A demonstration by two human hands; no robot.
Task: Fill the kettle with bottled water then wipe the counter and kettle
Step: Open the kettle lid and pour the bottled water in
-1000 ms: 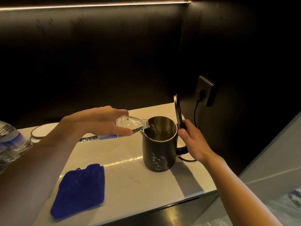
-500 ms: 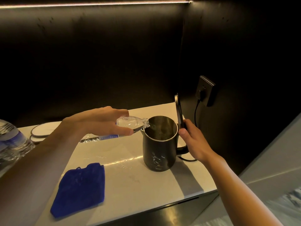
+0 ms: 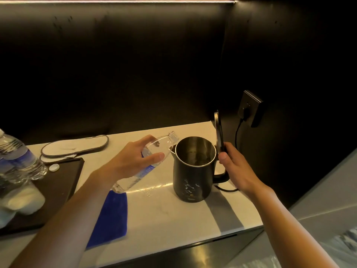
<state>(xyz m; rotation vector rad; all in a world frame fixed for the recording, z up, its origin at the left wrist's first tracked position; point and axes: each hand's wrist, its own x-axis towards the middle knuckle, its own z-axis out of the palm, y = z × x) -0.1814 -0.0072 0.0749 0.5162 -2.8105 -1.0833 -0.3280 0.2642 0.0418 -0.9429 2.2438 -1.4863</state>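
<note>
A black kettle stands on the white counter with its lid swung upright. My right hand grips the kettle's handle at the lid hinge. My left hand holds a clear water bottle, uncapped, neck tilted upward beside the kettle's spout rim, mouth just left of the opening. No water streams from it. A blue cloth lies flat on the counter under my left forearm.
A dark tray at left carries full water bottles, a white bottle cap and white cups. A slipper lies behind it. The kettle's cord runs to a wall socket. The counter edge drops off at front and right.
The bottle was tipped neck-down into the kettle; now its neck is raised and pulled back left of the rim. The view has shifted, showing the tray at left.
</note>
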